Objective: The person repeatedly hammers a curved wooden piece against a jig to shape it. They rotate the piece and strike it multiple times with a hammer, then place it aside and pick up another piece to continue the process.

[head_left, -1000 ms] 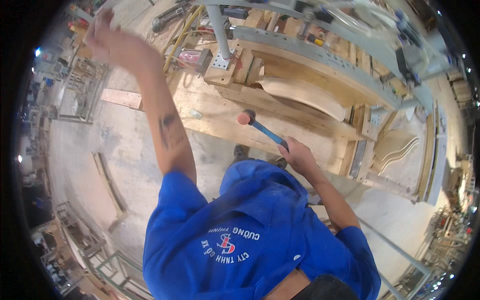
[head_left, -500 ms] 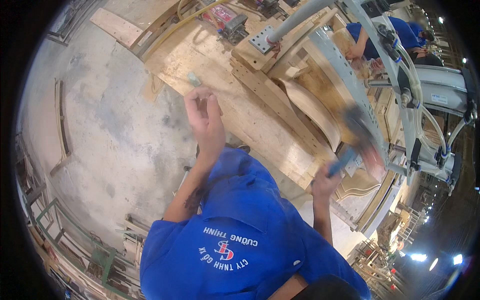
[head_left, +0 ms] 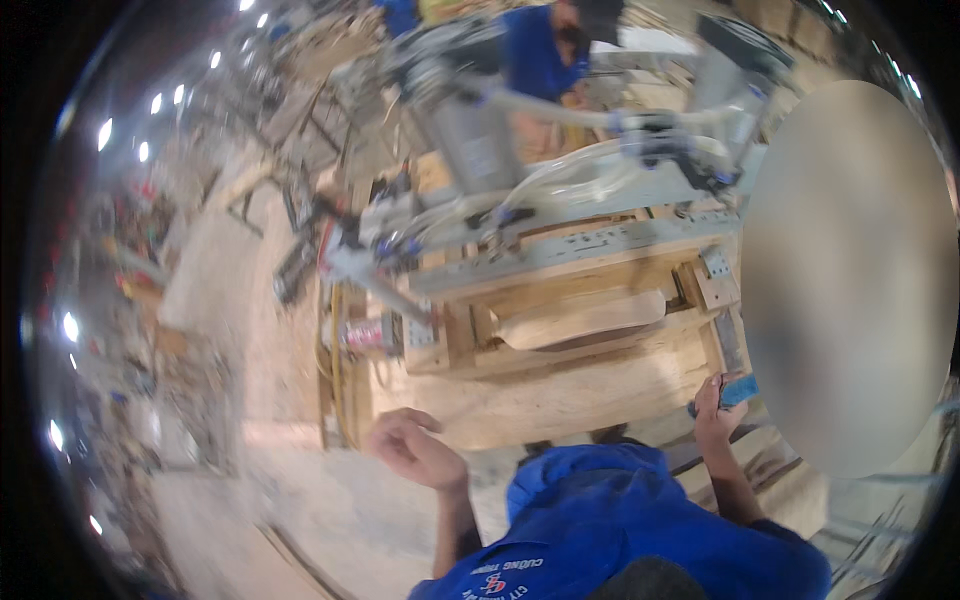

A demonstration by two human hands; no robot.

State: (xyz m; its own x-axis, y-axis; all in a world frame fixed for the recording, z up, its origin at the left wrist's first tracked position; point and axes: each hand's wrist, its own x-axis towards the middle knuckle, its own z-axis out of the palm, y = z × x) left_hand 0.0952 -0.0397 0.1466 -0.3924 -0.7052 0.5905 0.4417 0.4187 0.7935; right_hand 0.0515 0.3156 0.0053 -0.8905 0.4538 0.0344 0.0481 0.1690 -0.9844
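My right hand [head_left: 712,405] is closed around the blue handle of a hammer [head_left: 740,391], beside the right end of the workbench. A large blurred oval at the right hides the hammer's head. Over the bench's near left edge, my left hand [head_left: 415,447] has loosely bent fingers, and nothing shows in it. Past both hands, a pale curved wooden piece [head_left: 585,320] lies in a wooden clamping frame [head_left: 470,374] on the workbench [head_left: 520,415]. Neither hand touches the curved piece.
Behind the frame stands a grey metal press beam [head_left: 590,246] with air cylinders [head_left: 470,140] and clear hoses [head_left: 570,180]. A red box-like device [head_left: 368,334] and a yellow hose [head_left: 336,350] sit at the bench's left end. Another person [head_left: 545,55] in blue is across the machine.
My view has swung round, so the bench now lies across the picture in front of me. My right hand still holds the hammer, now low at the bench's right end.
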